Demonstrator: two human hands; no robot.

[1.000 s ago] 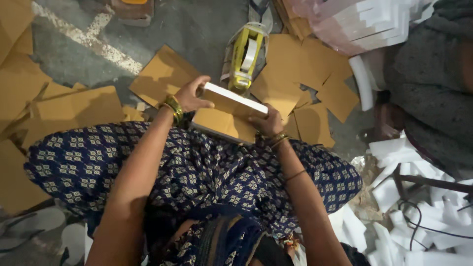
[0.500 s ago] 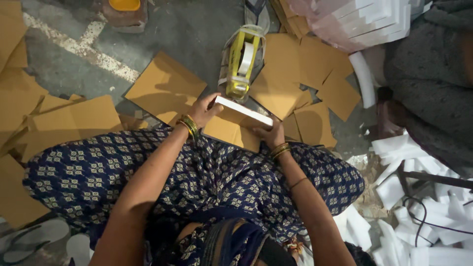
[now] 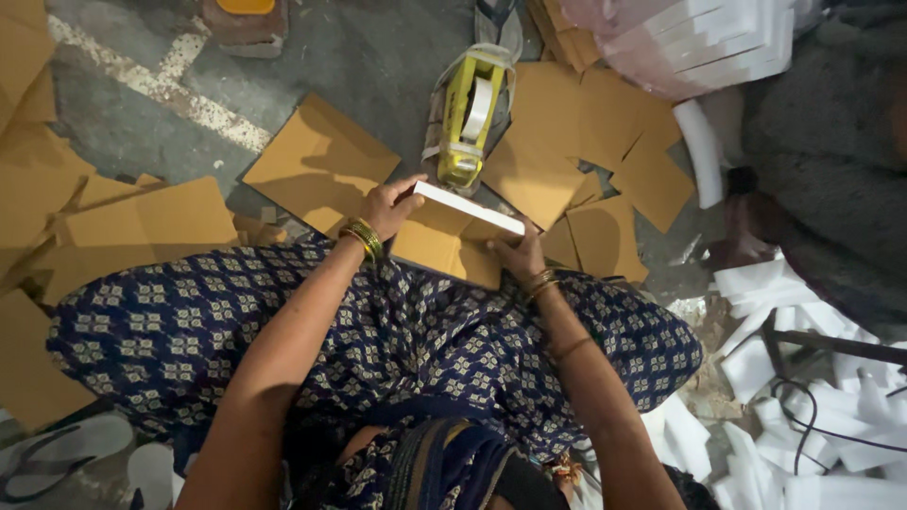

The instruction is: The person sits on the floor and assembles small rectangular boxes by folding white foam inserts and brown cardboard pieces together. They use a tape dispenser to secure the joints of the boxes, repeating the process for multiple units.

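Cardboard box (image 3: 452, 236) (seemingly white-edged) between hands (image 3: 453, 229)

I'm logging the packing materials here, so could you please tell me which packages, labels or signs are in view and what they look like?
Small box: flat brown cardboard with a white edge, on the lap, held by left hand and right hand.
Cardboard sheets: flat brown squares, scattered on the floor.
Wrapped bundle: white slabs in clear plastic, top right.
No signs, screens or readable labels.
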